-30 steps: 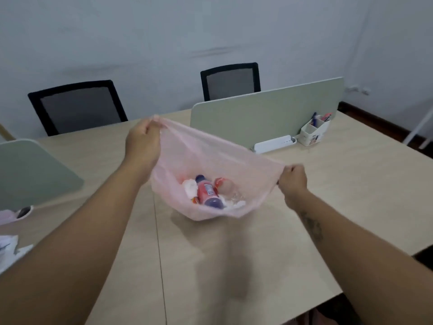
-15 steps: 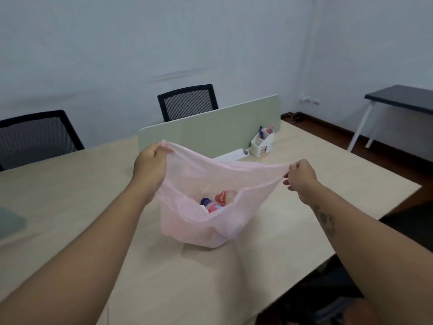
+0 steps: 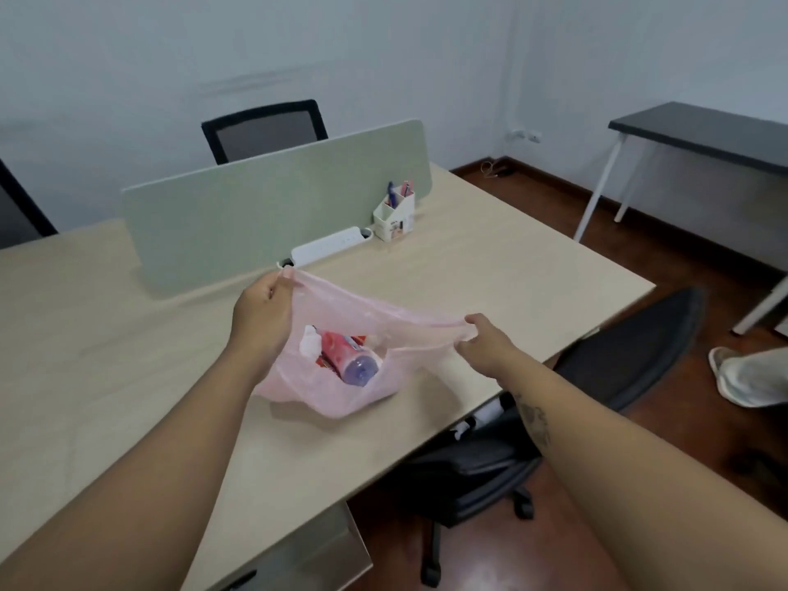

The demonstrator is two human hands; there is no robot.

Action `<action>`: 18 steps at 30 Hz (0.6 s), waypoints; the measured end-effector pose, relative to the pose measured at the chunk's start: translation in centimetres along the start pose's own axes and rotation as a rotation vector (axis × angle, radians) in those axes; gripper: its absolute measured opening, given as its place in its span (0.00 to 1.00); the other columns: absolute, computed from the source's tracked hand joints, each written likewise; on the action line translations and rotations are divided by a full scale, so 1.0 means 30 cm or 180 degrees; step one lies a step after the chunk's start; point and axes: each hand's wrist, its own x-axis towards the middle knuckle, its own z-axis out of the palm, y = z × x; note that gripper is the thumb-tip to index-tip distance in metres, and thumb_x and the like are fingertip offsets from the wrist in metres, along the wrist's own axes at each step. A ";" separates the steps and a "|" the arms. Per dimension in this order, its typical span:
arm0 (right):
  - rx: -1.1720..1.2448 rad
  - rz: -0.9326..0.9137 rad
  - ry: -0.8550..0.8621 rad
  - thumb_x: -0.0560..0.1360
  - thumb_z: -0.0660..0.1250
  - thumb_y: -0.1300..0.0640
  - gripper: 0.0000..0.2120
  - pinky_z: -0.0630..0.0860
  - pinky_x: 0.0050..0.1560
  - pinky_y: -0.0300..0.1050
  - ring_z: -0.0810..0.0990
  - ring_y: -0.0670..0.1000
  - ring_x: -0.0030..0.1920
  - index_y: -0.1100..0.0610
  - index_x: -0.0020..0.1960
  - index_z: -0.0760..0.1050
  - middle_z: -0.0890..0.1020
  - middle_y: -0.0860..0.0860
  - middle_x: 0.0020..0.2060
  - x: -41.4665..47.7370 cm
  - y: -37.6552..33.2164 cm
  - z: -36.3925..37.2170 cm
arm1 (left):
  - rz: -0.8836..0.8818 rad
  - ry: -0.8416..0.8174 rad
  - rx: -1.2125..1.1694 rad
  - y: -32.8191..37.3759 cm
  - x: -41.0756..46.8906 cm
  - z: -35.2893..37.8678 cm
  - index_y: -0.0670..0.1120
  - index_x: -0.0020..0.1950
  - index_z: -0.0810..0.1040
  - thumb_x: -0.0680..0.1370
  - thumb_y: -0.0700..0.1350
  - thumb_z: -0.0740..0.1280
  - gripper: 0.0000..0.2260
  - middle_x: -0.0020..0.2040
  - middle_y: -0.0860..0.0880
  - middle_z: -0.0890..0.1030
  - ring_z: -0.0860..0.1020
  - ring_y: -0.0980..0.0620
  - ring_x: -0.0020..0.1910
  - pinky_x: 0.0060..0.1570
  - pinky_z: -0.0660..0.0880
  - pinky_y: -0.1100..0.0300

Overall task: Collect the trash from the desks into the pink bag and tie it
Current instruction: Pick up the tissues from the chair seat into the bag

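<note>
- Pink bag [image 3: 341, 390] sits on the pale wooden worktop [image 3: 490, 266], its mouth pulled wide between two bare hands.
- Left hand [image 3: 264, 313] has its grip pinched shut on the far left edge of the rim, lifting it.
- Right hand [image 3: 486, 343] has its grip pinched shut on the rim's right edge, drawing it sideways.
- Inside the bag lie a red bottle with a purple cap [image 3: 347, 356] and crumpled white paper [image 3: 310, 344].
- Beyond the bag stands a green divider panel [image 3: 273, 202], with a white power strip [image 3: 328, 250] and a white pen holder [image 3: 394, 217] at its foot.
- A black office chair [image 3: 618, 360] is tucked at the worktop's right edge.
</note>
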 end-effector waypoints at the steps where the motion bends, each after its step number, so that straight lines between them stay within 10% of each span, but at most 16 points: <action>1: -0.0349 -0.0068 -0.0128 0.79 0.62 0.53 0.28 0.71 0.54 0.45 0.75 0.58 0.60 0.50 0.76 0.58 0.75 0.59 0.64 -0.012 0.014 -0.004 | -0.0022 -0.0027 0.0043 0.000 -0.020 0.016 0.48 0.40 0.76 0.84 0.55 0.58 0.18 0.33 0.52 0.71 0.68 0.51 0.33 0.36 0.65 0.57; 5: -0.2030 -0.0352 -0.0269 0.76 0.61 0.45 0.28 0.70 0.63 0.54 0.70 0.59 0.67 0.42 0.75 0.59 0.73 0.53 0.68 -0.072 0.029 -0.018 | 0.0027 -0.0117 0.0146 -0.002 -0.046 0.036 0.50 0.40 0.76 0.84 0.53 0.57 0.17 0.36 0.51 0.74 0.70 0.50 0.35 0.38 0.67 0.57; 10: -0.3322 0.1159 -0.1309 0.75 0.60 0.36 0.33 0.47 0.67 0.79 0.57 0.65 0.75 0.44 0.77 0.58 0.62 0.51 0.76 -0.127 0.085 -0.074 | 0.0157 -0.0381 0.0158 0.003 -0.052 0.063 0.45 0.47 0.80 0.84 0.54 0.58 0.17 0.40 0.46 0.76 0.72 0.48 0.38 0.39 0.68 0.57; 18: -0.4060 0.1373 -0.1110 0.70 0.54 0.24 0.38 0.39 0.70 0.75 0.56 0.61 0.76 0.44 0.73 0.67 0.68 0.51 0.73 -0.267 0.232 -0.113 | 0.0326 -0.0840 0.0286 -0.082 -0.087 0.067 0.43 0.49 0.80 0.84 0.53 0.57 0.17 0.47 0.41 0.82 0.76 0.46 0.44 0.43 0.70 0.57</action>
